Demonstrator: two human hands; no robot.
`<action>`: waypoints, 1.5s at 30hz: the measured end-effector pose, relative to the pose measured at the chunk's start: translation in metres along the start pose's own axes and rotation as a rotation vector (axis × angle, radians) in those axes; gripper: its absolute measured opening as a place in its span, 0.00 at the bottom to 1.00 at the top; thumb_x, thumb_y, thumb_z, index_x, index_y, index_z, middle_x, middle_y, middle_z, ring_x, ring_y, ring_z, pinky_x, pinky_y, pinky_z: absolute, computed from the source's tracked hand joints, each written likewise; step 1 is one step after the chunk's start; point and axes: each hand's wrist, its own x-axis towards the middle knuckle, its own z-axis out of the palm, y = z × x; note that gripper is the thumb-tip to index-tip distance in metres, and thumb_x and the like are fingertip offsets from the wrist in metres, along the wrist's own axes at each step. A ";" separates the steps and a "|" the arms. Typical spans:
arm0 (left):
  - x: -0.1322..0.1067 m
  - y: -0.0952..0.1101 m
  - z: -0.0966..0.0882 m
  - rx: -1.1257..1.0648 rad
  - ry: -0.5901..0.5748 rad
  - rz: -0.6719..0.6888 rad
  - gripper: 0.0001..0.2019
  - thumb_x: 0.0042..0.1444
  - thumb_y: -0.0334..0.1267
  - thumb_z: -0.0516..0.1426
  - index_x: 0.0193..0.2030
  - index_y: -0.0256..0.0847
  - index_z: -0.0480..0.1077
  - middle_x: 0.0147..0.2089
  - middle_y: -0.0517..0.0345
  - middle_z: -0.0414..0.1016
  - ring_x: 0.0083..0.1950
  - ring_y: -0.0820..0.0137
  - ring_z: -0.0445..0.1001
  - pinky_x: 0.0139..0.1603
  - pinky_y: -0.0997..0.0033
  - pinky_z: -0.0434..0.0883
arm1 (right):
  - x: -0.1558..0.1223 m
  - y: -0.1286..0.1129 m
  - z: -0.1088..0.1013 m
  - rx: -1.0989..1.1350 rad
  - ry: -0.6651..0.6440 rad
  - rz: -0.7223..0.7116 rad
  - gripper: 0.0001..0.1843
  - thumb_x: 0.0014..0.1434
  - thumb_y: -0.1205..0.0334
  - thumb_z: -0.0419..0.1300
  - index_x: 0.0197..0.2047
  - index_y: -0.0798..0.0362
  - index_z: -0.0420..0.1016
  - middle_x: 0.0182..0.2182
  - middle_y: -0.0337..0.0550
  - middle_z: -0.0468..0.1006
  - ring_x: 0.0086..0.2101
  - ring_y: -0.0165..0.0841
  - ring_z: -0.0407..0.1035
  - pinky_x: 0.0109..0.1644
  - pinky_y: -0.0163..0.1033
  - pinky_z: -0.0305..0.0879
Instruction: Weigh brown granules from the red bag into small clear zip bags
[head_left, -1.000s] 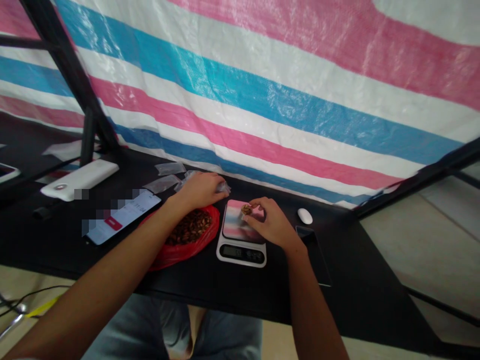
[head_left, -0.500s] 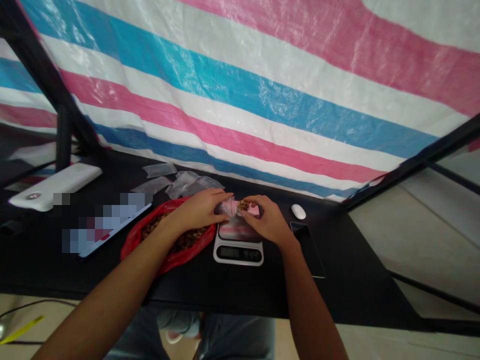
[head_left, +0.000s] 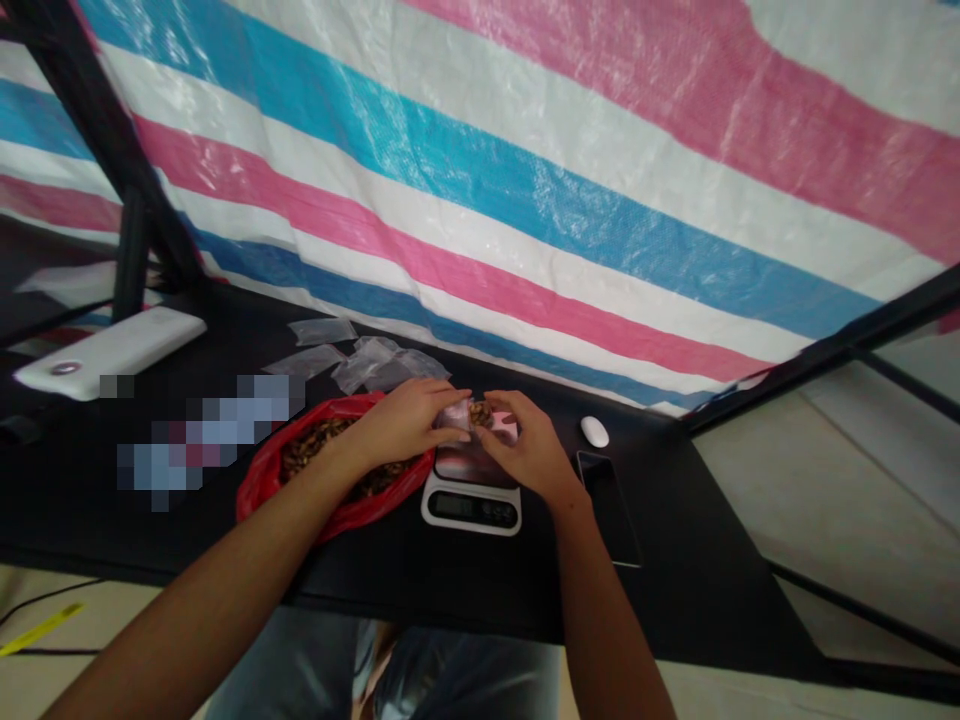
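Between my two hands, above a digital kitchen scale, is a small clear plastic bag with brown pieces in its right end. My left hand pinches the bag's left part between thumb and fingers. Curled round the filled end is my right hand. The scale's metal plate lies partly hidden under both hands, and its display is too dim to read. Beneath my left forearm lies an open red plastic bag full of small brown pieces, their kind unclear.
Several clear bags lie at the back of the black table. To the right are a white mouse and a dark phone-like slab. A white device lies left, by a blurred-out item. Striped sheeting hangs behind.
The view has shifted slightly. Both hands stay at the small bag above the scale, and the brown pieces sit a little further left, between the fingertips.
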 end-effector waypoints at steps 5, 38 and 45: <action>0.001 0.001 0.001 -0.020 0.004 0.000 0.29 0.65 0.49 0.64 0.68 0.33 0.72 0.58 0.38 0.80 0.61 0.49 0.78 0.63 0.51 0.72 | 0.000 -0.001 0.000 0.004 -0.011 0.022 0.12 0.63 0.59 0.67 0.50 0.49 0.78 0.46 0.46 0.83 0.47 0.38 0.77 0.52 0.44 0.74; -0.004 0.014 0.009 -0.290 0.152 0.012 0.22 0.72 0.51 0.53 0.61 0.37 0.70 0.56 0.43 0.79 0.54 0.57 0.79 0.57 0.57 0.75 | -0.001 -0.017 0.014 0.154 0.214 -0.162 0.20 0.66 0.65 0.63 0.61 0.44 0.78 0.55 0.50 0.81 0.46 0.37 0.75 0.44 0.44 0.74; -0.007 0.015 0.004 -0.275 0.141 -0.007 0.25 0.71 0.55 0.54 0.63 0.38 0.69 0.57 0.43 0.78 0.54 0.56 0.79 0.56 0.56 0.75 | -0.001 -0.013 0.015 0.243 0.219 -0.117 0.16 0.65 0.62 0.66 0.56 0.45 0.79 0.52 0.48 0.79 0.41 0.34 0.75 0.43 0.43 0.74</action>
